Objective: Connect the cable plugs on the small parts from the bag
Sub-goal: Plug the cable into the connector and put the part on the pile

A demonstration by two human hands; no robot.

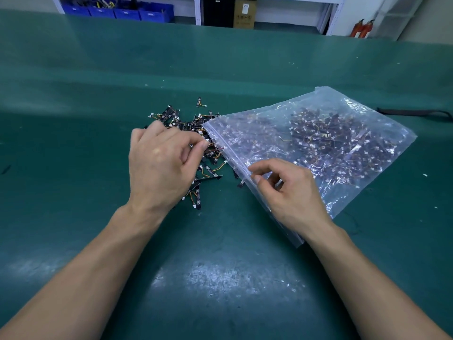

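1. Desk (220, 241) – green mat, with a worn pale patch near the front edge.
2. Clear zip bag (367, 133) lies flat on the desk, right of centre, with its mouth facing left. It is packed with small black parts that have thin wires and white plugs.
3. Loose parts (186, 121) sit in a pile on the desk just outside the bag's mouth and touch it. They are black strips with orange and yellow wires and white plugs.
4. Left hand (159, 163) is over the pile with its fingers curled. Thumb and forefinger pinch a single part (216, 148), and its reddish wire reaches towards the bag's mouth.
5. Right hand (291, 192) is over the bag's zip edge, fingers loosely curled – cannot tell whether it grips the plastic or only hovers.
6. The hands are apart, with the bag's mouth and the near side of the pile between them.
7. Far side: blue bins (127, 11), a cardboard box (245, 13) and red extinguishers (362, 28) beyond the desk. A black strap (411, 111) lies on the desk behind the bag.
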